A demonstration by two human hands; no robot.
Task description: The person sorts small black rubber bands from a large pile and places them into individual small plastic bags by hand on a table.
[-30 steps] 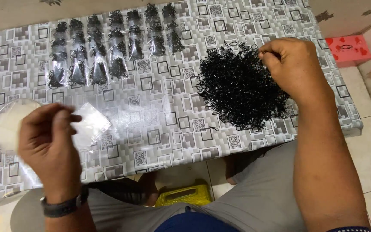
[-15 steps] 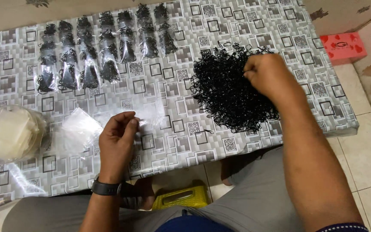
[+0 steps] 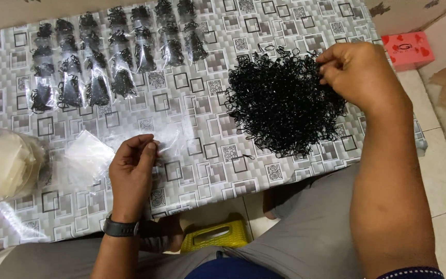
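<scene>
Meanwhile right hand [image 3: 360,75] pinches black bands [image 3: 282,103]; left hand [image 3: 132,170] pinches clear bag [image 3: 169,142].

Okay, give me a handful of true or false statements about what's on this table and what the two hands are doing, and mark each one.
1. The right hand is at the pile of small black bands. True.
2. The left hand holds a pair of scissors. False: it pinches a small clear plastic bag.
3. Filled clear packets of black bands lie in rows at the far side of the table. True.
4. The left wrist is bare. False: it wears a dark watch.
5. The red box sits on the table. False: it is off the table, beyond its right end.
</scene>
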